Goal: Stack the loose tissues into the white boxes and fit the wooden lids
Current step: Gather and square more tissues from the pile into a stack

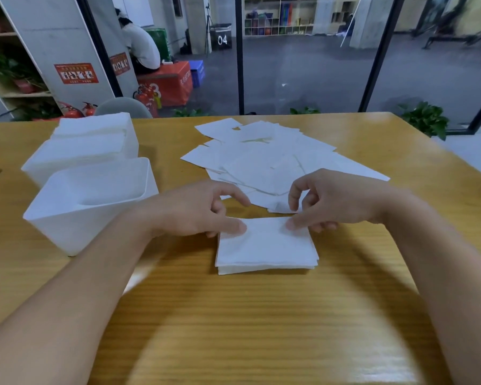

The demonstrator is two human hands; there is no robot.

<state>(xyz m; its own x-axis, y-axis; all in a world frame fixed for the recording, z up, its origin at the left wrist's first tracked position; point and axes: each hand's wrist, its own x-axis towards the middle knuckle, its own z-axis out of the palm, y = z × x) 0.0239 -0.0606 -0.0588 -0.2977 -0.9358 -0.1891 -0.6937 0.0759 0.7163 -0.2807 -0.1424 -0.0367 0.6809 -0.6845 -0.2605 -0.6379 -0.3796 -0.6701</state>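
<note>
Two white boxes [92, 195] beside loose tissues [275, 159].

Beyond the wooden table [233, 315], glass panels [303, 65] in black frames show dark floor [303, 79]; left of them, a concrete pillar [67, 51].

Red fire extinguishers [147, 100], potted plant [425, 118]

Two bare forearms come in from the bottom corners, with no sleeve, watch, bracelet or ring on them anywhere in view. The left hand [197, 209] and the right hand [336, 200] wear no gloves, and their fingernails are short and unpainted. Both arms look slim and smooth, slightly blurred along their lower edges near the frame border.
</note>
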